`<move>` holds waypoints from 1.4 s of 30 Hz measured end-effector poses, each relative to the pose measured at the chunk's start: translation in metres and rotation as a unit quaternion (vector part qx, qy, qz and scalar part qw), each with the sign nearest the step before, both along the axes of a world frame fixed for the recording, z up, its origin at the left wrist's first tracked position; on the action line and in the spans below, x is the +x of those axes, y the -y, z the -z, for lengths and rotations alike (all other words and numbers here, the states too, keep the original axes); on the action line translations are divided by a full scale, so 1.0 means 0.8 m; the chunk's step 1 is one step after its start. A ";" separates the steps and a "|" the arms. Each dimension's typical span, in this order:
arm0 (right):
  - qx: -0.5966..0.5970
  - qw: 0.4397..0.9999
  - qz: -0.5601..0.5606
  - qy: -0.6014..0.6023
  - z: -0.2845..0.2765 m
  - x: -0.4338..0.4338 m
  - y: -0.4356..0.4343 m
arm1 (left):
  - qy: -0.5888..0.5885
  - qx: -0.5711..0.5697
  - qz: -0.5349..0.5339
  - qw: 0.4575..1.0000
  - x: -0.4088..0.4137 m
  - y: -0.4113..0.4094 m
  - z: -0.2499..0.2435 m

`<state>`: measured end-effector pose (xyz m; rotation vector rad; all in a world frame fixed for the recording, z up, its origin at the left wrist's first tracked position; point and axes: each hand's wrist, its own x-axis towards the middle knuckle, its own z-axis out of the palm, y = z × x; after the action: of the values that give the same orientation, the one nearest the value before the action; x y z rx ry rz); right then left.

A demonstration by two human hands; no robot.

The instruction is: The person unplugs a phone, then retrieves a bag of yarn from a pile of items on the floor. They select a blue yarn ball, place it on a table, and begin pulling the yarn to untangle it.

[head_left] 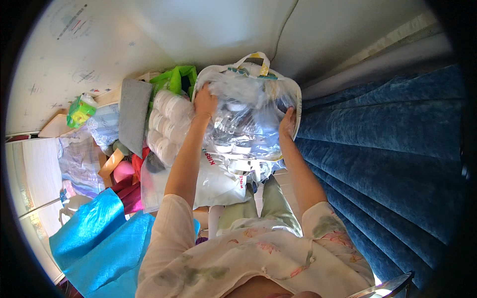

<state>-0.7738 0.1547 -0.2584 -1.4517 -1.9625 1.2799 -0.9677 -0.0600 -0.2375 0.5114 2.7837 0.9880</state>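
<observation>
A large white-rimmed bag (299, 93) stands open before me, with a printed strap handle (265, 67) at its far side. Inside it lies a bulky clear plastic package (242, 123), its contents blurred by glare. My left hand (206, 100) grips the package at the left, just inside the rim, with the fingertips against the crinkled plastic. At the right, my right hand (287, 123) holds the package's other side, thumb uppermost and the other fingers hidden. Beside my left forearm is a clear pack of pale yarn balls (167, 123).
A white plastic bag with red lettering (220, 182) lies nearer me. Left are a green bag (167, 80), a grey slab (135, 111), a tissue pack (80, 111) and shiny blue fabric (100, 246). A blue curtain (380, 138) hangs right; a pale wall (208, 29) rises behind.
</observation>
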 end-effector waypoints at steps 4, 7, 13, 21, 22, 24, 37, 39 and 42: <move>-0.115 0.992 0.053 0.010 -0.018 -0.010 -0.007 | -0.047 -0.070 0.084 0.993 -0.052 0.024 0.109; -0.158 0.985 0.060 0.035 0.007 -0.015 -0.016 | -0.122 -0.149 0.184 0.964 -0.084 0.042 0.157; -0.164 0.975 -0.044 -0.143 0.042 0.027 -0.018 | 0.014 0.159 0.080 0.984 -0.003 0.003 -0.013; -0.184 0.949 -0.221 -0.128 -0.091 0.115 0.030 | -0.031 0.086 0.067 0.994 0.213 0.066 -0.063; -0.183 0.946 -0.232 -0.133 -0.092 0.119 0.029 | -0.036 0.039 0.071 0.996 0.227 0.068 -0.045; -0.146 0.956 -0.236 -0.099 -0.062 0.121 0.036 | -0.084 -0.044 0.085 0.992 0.238 0.084 0.010; 0.165 0.952 -0.252 0.053 -0.078 0.020 -0.078 | -0.016 0.107 -0.195 0.975 0.201 0.109 0.014; 0.168 0.949 -0.254 0.081 -0.071 0.011 -0.078 | -0.019 0.088 -0.188 0.978 0.195 0.118 0.032; 0.131 0.956 -0.229 0.129 -0.072 0.003 -0.068 | 0.040 0.080 -0.214 0.973 0.201 0.124 0.065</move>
<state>-0.7713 0.2094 -0.2010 -1.1163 -2.6414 0.9733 -0.8072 -0.1590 -0.2892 -0.1256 2.8120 1.2876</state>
